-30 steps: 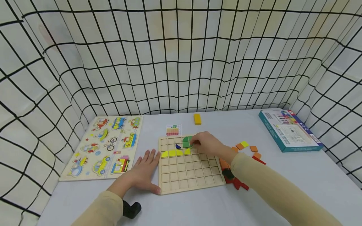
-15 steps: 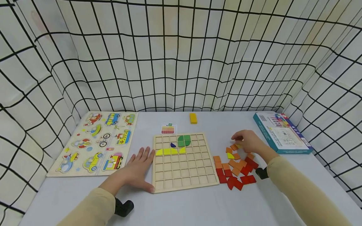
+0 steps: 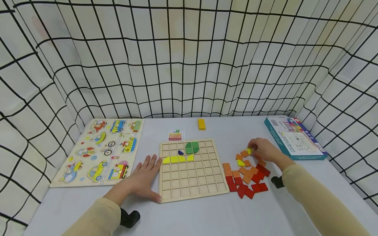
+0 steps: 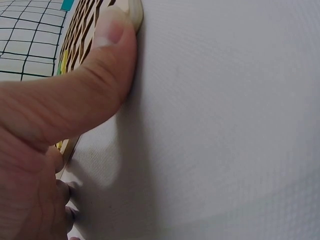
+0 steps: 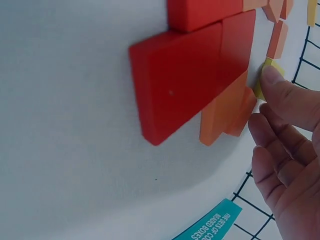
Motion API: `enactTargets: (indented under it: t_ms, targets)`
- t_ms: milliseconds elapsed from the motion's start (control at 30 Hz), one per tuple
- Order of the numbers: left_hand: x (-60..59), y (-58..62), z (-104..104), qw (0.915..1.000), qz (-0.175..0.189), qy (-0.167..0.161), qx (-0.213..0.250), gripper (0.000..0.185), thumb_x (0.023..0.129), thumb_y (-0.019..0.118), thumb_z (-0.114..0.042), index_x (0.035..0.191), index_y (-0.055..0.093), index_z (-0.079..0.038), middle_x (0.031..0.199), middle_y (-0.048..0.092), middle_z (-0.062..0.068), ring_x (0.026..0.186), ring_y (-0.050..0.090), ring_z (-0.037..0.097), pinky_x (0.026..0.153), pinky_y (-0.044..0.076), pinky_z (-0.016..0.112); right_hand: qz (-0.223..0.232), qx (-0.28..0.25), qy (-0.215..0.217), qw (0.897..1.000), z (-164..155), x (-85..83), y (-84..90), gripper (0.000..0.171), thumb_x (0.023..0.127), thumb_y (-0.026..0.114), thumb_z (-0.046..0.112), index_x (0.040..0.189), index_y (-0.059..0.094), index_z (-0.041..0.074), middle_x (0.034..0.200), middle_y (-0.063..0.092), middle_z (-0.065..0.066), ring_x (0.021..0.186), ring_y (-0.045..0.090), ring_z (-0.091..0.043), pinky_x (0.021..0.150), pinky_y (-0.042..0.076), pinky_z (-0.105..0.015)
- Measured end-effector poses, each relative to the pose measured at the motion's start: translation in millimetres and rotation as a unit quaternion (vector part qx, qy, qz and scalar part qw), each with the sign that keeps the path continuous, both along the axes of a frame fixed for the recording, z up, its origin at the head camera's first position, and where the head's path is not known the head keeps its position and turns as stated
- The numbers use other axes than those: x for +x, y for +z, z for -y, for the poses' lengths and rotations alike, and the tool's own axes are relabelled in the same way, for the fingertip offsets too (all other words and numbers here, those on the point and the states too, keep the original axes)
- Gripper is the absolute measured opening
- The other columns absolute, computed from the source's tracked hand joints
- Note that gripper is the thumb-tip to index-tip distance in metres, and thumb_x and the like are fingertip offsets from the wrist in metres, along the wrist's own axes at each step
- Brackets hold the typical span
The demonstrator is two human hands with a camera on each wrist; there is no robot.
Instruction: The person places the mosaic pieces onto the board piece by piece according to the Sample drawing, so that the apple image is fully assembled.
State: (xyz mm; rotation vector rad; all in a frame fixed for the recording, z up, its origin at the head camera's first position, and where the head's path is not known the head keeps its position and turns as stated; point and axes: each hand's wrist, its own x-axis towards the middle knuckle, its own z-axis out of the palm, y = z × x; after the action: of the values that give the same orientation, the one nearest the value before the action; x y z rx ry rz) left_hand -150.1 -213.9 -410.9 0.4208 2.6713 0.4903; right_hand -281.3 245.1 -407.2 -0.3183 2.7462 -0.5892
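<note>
The wooden grid board (image 3: pixel 193 177) lies in the middle of the table. In its upper rows sit yellow pieces (image 3: pixel 174 159), green rounded pieces (image 3: pixel 192 147) and a small dark blue piece (image 3: pixel 180 152). My left hand (image 3: pixel 146 178) lies spread at the board's left side; its thumb presses the near left corner, as the left wrist view shows. My right hand (image 3: pixel 265 150) pinches a yellow piece (image 5: pixel 267 80) beside the loose pieces. The thumb is on that piece's face, while the other fingers are bent below it. Nearby lie orange squares (image 3: pixel 246 178) and red pieces (image 3: pixel 260 187).
A picture card (image 3: pixel 176 135) lies just beyond the board, a yellow block (image 3: pixel 201 124) farther back. On the left is a vehicle picture puzzle (image 3: pixel 97 150). A teal-edged box (image 3: pixel 295 139) lies back right. Black netting (image 3: pixel 183 65) surrounds the table's far sides.
My right hand has left the green pieces on the board, moved right to the loose pieces and taken hold of a yellow one. My left hand stays by the board. The head view shifted slightly.
</note>
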Motion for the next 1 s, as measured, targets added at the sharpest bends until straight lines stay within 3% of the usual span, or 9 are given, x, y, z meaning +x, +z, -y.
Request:
enactTargets:
  t_ms: [233,433,567,800,1000]
  targets:
    - [0.1,-0.3,1.0,1.0,0.001,0.002,0.001,0.135,0.065,0.094,-0.05,0.161,0.016,0.004,0.169,0.005,0.03,0.156,-0.002,0.052,0.124,0.004,0.071,-0.019,-0.024,-0.02,0.999,1.4,2.7,4.0,0.016,0.094,0.072,0.006,0.108,0.064,0.005,0.101,0.066,-0.012,0.096,0.058,-0.026,0.08,0.055,-0.032]
    - [0.4,0.3,1.8,1.0,0.0,-0.001,0.008,0.134,0.065,0.094,-0.049,0.161,0.016,0.005,0.169,0.005,0.031,0.156,-0.001,0.052,0.124,0.004,0.071,-0.054,-0.043,-0.026,0.997,21.1,0.4,7.4,0.011,0.096,0.071,0.007,0.105,0.066,0.007,0.105,0.068,-0.013,0.1,0.06,-0.028,0.09,0.057,-0.04]
    - [0.7,0.8,1.9,0.9999,0.0,-0.001,0.011,0.134,0.065,0.094,-0.049,0.161,0.017,0.005,0.169,0.005,0.031,0.156,-0.001,0.053,0.123,0.004,0.072,-0.079,-0.065,-0.017,0.995,47.5,0.4,8.7,0.007,0.095,0.071,0.007,0.102,0.069,0.007,0.104,0.069,-0.011,0.099,0.061,-0.028,0.09,0.058,-0.039]
    - [0.6,0.3,2.4,1.0,-0.001,0.002,0.009,0.134,0.065,0.094,-0.048,0.161,0.017,0.004,0.169,0.006,0.031,0.156,-0.001,0.052,0.124,0.004,0.071,-0.076,-0.121,0.057,0.988,101.5,3.4,7.0,0.005,0.094,0.073,0.008,0.098,0.071,0.006,0.098,0.07,-0.007,0.087,0.064,-0.019,0.079,0.057,-0.031]
    - [0.7,-4.5,3.6,0.9999,-0.002,0.001,0.013,0.133,0.065,0.094,-0.049,0.161,0.017,0.004,0.169,0.006,0.03,0.156,0.0,0.051,0.124,0.004,0.071,-0.053,-0.134,0.115,0.983,139.7,9.6,7.3,0.003,0.096,0.07,0.006,0.098,0.072,0.006,0.096,0.072,-0.005,0.081,0.061,-0.012,0.075,0.054,-0.026]
